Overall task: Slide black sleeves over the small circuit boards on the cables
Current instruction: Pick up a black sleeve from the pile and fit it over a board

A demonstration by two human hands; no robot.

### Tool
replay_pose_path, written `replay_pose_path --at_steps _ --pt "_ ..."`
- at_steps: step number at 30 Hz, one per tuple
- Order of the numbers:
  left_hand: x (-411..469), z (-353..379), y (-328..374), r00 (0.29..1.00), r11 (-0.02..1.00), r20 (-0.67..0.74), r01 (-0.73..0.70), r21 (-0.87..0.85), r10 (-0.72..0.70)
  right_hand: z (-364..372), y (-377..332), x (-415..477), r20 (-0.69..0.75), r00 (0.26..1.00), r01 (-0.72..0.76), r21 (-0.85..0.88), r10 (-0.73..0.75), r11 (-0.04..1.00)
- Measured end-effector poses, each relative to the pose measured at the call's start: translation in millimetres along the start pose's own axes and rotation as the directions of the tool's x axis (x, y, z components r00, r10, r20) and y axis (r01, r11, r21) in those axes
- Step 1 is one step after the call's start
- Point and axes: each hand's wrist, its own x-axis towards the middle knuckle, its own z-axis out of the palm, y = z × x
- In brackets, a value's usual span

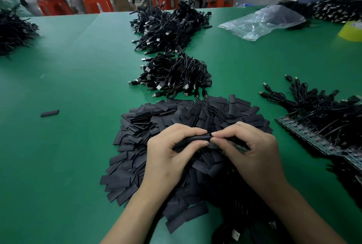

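Green table (78, 87), one sleeve (197, 138) — left hand (166, 157), right hand (252, 155)

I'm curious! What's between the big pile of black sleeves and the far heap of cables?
In the head view, a smaller bundle of USB cables lies between the sleeve pile and the far heap.

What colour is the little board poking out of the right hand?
Dark green. The board shows best in the head view, held in the right hand.
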Motion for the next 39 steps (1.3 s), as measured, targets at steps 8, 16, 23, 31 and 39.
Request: replay_pose_path --at_steps 8,16,23,31,39 --pt "1.3 -0.9 -1.7 1.0 1.0 0.003 0.005 0.003 -0.005 0.4 -0.6 0.9 0.025 0.998 -0.066 0.051 0.065 0.997" --pt "-0.8 1.5 -1.9 0.97 0.978 -0.145 0.184 -0.098 -0.197 1.4 -2.7 1.2 0.014 0.994 -0.104 0.0 0.104 0.995" --pt "-3.7 6.4 5.7 0.963 0.991 -0.239 0.135 0.014 -0.128 3.4 -7.3 -0.3 -0.011 0.99 -0.142 0.039 0.142 0.989" --pt "-2.5 7.6 9.0 0.973 0.987 -0.216 0.109 0.12 -0.081 3.2 -7.7 0.5 0.049 0.991 -0.126 0.037 0.124 0.991" --pt "0.2 -0.6 5.0 0.977 0.982 -0.21 0.082 0.172 -0.044 -0.9 -4.1 2.9 0.105 0.989 -0.095 -0.075 0.102 0.993"
